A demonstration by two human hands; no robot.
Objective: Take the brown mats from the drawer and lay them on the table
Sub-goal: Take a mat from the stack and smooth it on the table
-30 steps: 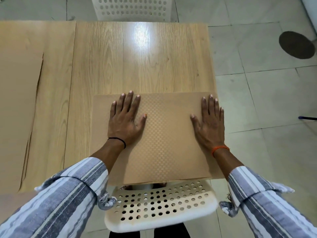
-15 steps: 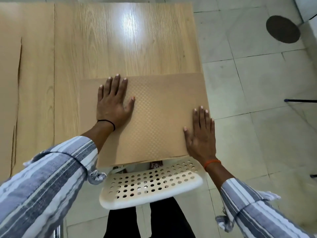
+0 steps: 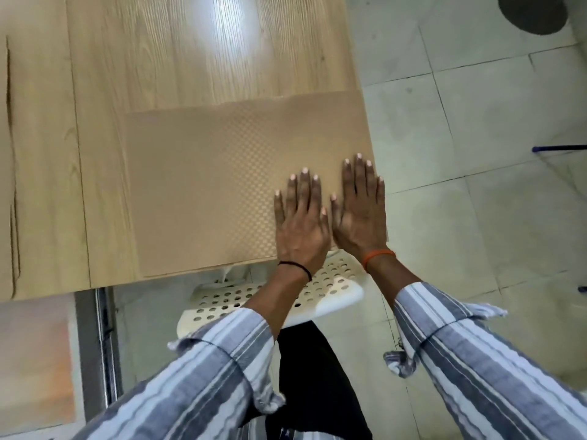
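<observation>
A brown mat (image 3: 203, 188) with a fine checkered texture lies flat at the near right corner of the wooden table (image 3: 178, 58). My left hand (image 3: 300, 227) presses flat on the mat's near right part, fingers straight. My right hand (image 3: 360, 214) lies flat right beside it, at the mat's right edge, fingers straight and together. Another brown mat (image 3: 4, 185) lies along the table's far left, mostly out of frame. An open drawer (image 3: 35, 354) shows below the table's near left edge, its contents blurred.
A white perforated chair (image 3: 317, 296) stands under the table's near edge, just below my wrists. Grey tiled floor (image 3: 476, 217) spreads to the right, with a dark round base (image 3: 530, 11) at the top right and a thin dark bar (image 3: 559, 148) at the right edge.
My left hand slid right across the mat until it came beside my right hand. My right hand moved back toward the mat's near right corner. The view shifted left and the drawer came into frame.
</observation>
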